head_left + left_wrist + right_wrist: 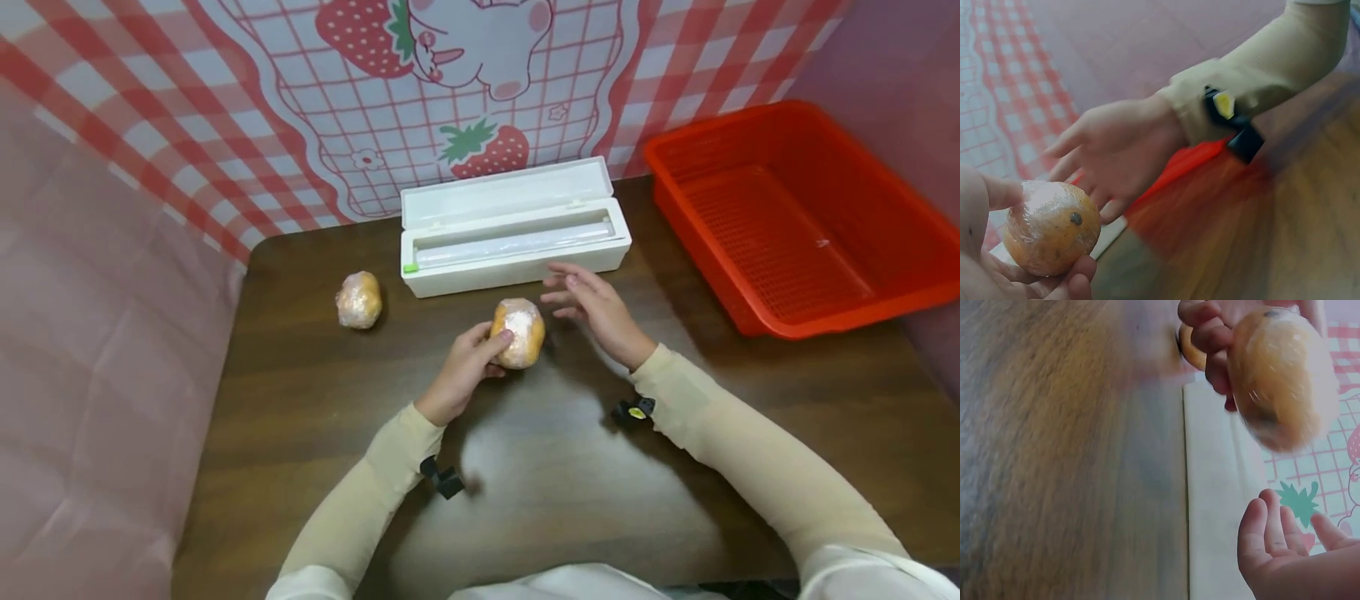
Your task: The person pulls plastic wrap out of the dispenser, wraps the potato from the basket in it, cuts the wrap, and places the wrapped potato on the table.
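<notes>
An orange (519, 335) wrapped in clear plastic film sits in my left hand (462, 371), thumb on its near side and fingers beneath. In the left wrist view a dark stem spot shows on the wrapped orange (1054, 228). My right hand (603, 319) hovers just right of the fruit, apart from it, fingers loosely extended and holding nothing. Farther left on the table lies a second film-wrapped orange (359, 300). Behind my hands stands a white cling film box (517, 271), its lid raised and a roll of film inside.
A red plastic basket (738, 287) stands at the right on the dark wooden table (300, 450). Along the back hangs a checked cloth (300, 108) with strawberry prints, close behind the film box. Pink cloth (90, 375) borders the left side.
</notes>
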Demonstrator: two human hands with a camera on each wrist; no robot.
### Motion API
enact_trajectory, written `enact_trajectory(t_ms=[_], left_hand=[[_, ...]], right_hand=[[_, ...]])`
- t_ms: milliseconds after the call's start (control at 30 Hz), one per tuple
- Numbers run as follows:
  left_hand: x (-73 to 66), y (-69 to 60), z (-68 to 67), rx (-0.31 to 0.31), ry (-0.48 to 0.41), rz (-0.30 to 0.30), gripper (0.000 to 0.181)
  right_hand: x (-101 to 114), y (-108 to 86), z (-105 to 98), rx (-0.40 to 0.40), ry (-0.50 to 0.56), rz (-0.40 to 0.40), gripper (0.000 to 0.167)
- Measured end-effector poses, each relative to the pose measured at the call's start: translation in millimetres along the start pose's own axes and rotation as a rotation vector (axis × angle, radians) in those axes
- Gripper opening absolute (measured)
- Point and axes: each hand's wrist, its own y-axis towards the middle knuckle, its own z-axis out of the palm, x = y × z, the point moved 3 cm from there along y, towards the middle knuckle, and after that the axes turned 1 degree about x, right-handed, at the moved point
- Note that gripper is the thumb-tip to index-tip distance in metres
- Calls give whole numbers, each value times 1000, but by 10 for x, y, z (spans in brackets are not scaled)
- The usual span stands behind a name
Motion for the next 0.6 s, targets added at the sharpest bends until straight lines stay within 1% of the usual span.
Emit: enact_trajectory(t_ms=[100, 200, 400, 600], left_hand=[[-18, -33, -204, -63, -3, 12, 48], [-46, -62, -396, -123, -1, 20, 47], [-93, -139, -772, -229, 14, 15, 44], [-145, -263, -1116, -324, 32, 21, 43]], right_hand=[[-11, 2, -31, -35, 5, 6, 49], [-17, -6, -59, -47, 10, 9, 47], [-32, -20, -78, -44, 12, 11, 46], [-74, -30, -111, -39, 38, 1, 43]])
